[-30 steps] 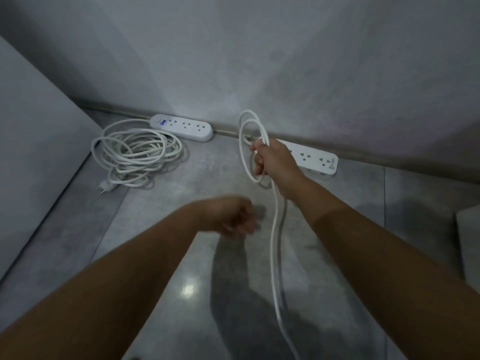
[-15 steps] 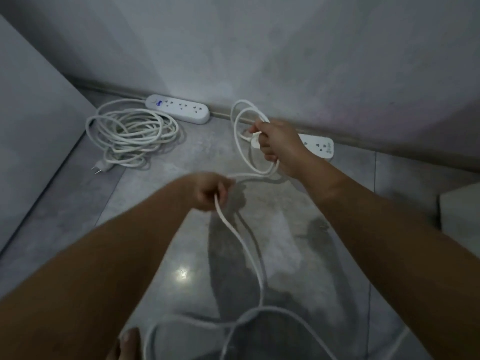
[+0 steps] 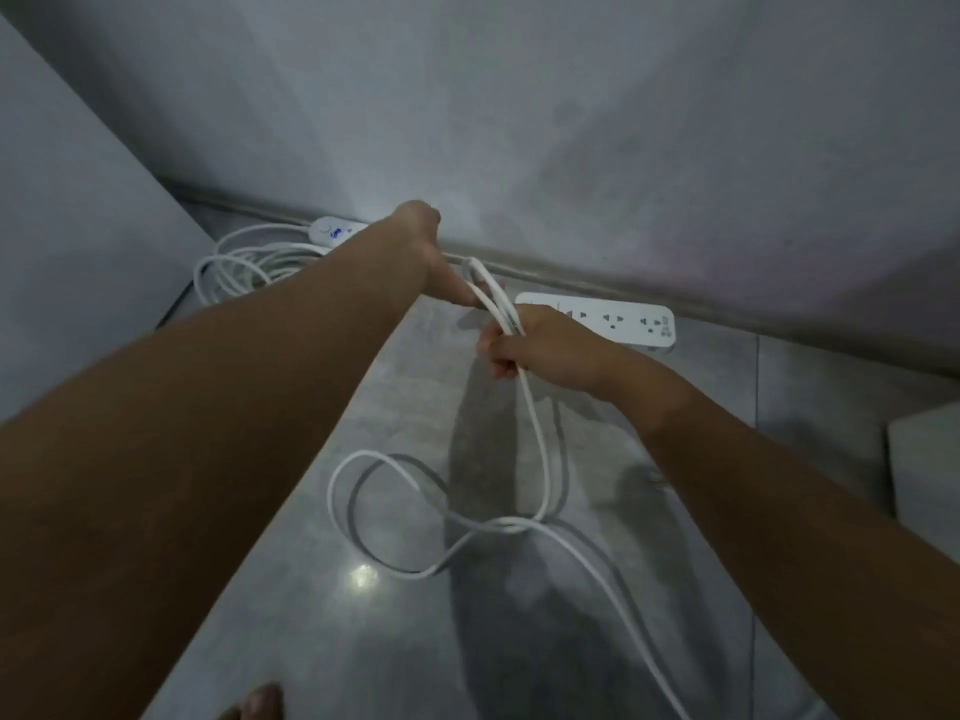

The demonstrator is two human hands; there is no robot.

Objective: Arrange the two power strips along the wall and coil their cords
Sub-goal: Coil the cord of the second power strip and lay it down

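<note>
My right hand [image 3: 545,350] had its fingers curled round the gathered loops of cord [image 3: 536,433], just in front of the power strip [image 3: 623,322] at the wall [image 3: 571,148]. My left hand [image 3: 426,257] touched the loops' top, grip unclear. I judged each new loop should match the others, untwisted.

Two power strips [image 3: 613,320] [image 3: 332,232], two cords [image 3: 536,433] [image 3: 234,262], two hands [image 3: 434,262] [image 3: 543,345]

Left strip [image 3: 332,232] against wall [image 3: 519,122], coiled cord [image 3: 228,262] before it. Right strip [image 3: 618,320] against wall; loose cord [image 3: 535,418] before it, on floor [image 3: 389,641].
</note>
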